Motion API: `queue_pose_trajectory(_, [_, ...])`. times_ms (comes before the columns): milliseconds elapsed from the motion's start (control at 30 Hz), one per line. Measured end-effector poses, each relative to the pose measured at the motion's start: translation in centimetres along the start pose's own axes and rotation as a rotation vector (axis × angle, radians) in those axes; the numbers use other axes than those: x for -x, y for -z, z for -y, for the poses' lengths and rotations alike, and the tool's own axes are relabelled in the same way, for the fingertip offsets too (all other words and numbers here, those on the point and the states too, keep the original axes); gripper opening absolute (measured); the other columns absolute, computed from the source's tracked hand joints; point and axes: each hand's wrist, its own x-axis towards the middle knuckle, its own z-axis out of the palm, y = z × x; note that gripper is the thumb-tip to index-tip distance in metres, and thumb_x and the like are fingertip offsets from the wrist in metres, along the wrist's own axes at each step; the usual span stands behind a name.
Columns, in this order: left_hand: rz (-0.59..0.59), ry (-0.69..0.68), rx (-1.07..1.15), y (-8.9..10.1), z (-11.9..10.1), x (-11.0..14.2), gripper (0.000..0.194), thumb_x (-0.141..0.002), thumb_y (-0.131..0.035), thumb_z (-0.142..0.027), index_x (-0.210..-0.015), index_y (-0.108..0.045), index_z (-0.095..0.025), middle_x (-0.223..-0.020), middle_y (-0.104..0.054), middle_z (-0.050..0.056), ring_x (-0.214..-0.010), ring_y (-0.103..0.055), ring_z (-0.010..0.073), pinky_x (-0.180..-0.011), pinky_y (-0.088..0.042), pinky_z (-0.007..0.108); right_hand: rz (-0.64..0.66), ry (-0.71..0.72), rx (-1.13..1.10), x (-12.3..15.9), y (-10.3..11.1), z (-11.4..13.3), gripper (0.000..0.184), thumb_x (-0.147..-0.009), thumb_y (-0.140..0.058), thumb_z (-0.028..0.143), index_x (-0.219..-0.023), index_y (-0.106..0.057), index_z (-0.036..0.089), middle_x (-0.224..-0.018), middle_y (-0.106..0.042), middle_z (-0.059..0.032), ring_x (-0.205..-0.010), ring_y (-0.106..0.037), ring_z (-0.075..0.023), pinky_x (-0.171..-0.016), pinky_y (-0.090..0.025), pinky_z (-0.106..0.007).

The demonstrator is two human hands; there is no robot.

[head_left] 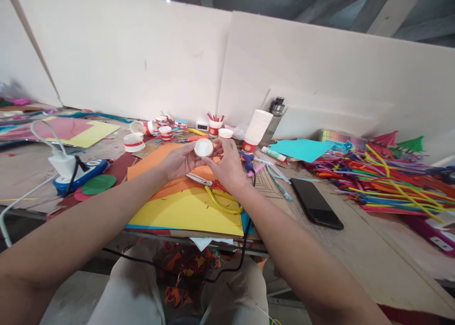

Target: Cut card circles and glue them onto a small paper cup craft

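Note:
A small white round paper cup piece [204, 148], its pale inside facing me, is held above the craft paper. My left hand [182, 161] closes on its left side. My right hand [228, 162] grips its right edge, thumb low and fingers curled. Below the hands, scissors with yellow handles [224, 202] lie on orange paper [152, 162] and yellow paper [177, 214]. Just beyond my right hand stands a short white paper cup [225, 133]. A blue glue gun [248, 162] with a black cord lies right of that hand.
A tall stack of paper cups [259, 127] stands behind the glue gun. Cut cup pieces [134, 142] sit at back left. A blue power strip [81, 175] lies left; a black phone [315, 202] and many pipe cleaners [387, 180] lie right. The cord hangs over the table's front edge.

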Motion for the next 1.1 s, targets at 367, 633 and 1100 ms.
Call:
queue_pose_trajectory(367, [0.063, 0.005, 0.005, 0.3, 0.4, 0.2, 0.046, -0.099, -0.05, -0.029, -0.145, -0.052, -0.02, -0.125, -0.07, 0.012, -0.101, -0.071, 0.0208, -0.085, -0.059, 0.032, 0.05, 0.078, 0.148, -0.1, 0.4, 0.2, 0.035, -0.079, -0.073, 0.022, -0.112, -0.062, 0.017, -0.109, -0.059, -0.0107, -0.106, -0.056, -0.0252, -0.095, -0.05, -0.041])
queue_pose_trajectory(633, [-0.058, 0.036, 0.055, 0.0, 0.0, 0.1, 0.036, -0.1, -0.045, -0.024, -0.129, -0.064, -0.012, -0.114, -0.073, 0.013, -0.091, -0.072, 0.0183, -0.08, -0.061, 0.028, 0.047, -0.253, -0.229, -0.7, 0.3, 0.6, 0.031, -0.076, -0.068, 0.032, -0.102, -0.06, 0.019, -0.106, -0.065, -0.0063, -0.088, -0.062, -0.0172, -0.081, -0.052, -0.034])
queue_pose_trajectory(1100, [-0.212, 0.106, 0.044, 0.2, -0.2, 0.0, 0.031, -0.094, -0.047, -0.014, -0.12, -0.062, -0.004, -0.101, -0.075, 0.021, -0.093, -0.075, 0.0268, -0.08, -0.062, 0.035, 0.262, -0.427, 0.341, -1.1, 0.8, -3.4, 0.029, -0.079, -0.07, 0.036, -0.097, -0.067, 0.013, -0.101, -0.07, -0.0151, -0.1, -0.064, -0.0275, -0.087, -0.049, -0.038])
